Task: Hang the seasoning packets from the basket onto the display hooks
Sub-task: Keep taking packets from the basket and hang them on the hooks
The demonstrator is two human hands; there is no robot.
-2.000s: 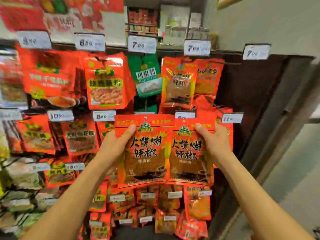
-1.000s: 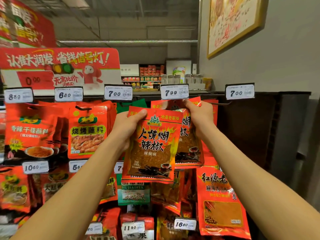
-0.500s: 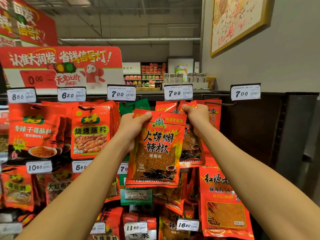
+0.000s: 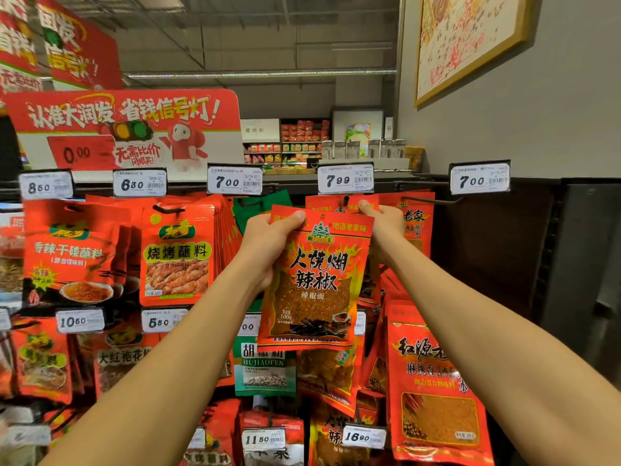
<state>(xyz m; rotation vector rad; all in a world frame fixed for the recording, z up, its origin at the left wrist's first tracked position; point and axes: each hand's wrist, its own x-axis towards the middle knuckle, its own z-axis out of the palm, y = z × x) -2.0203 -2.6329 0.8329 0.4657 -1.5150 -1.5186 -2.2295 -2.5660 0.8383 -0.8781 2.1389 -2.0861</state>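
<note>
My left hand (image 4: 268, 243) grips the top left corner of a red chili powder packet (image 4: 316, 280), held upright in front of the display. Behind it, my right hand (image 4: 383, 220) pinches the top edge of a second identical packet (image 4: 336, 205) up at the display hook (image 4: 344, 200) under the 7.99 price tag (image 4: 345, 179). Most of that second packet is hidden by the front one. The basket is not in view.
Hooks full of red seasoning packets (image 4: 176, 253) fill the rack to the left and below. A green pepper packet (image 4: 265, 368) hangs beneath. A bare hook (image 4: 426, 200) with a 7.00 tag (image 4: 480, 179) sticks out at right, beside a dark panel (image 4: 504, 250).
Both hands rose from the lower rows to the top row. The right packet went behind the left one and its top reached the hook under the 7.99 tag.
</note>
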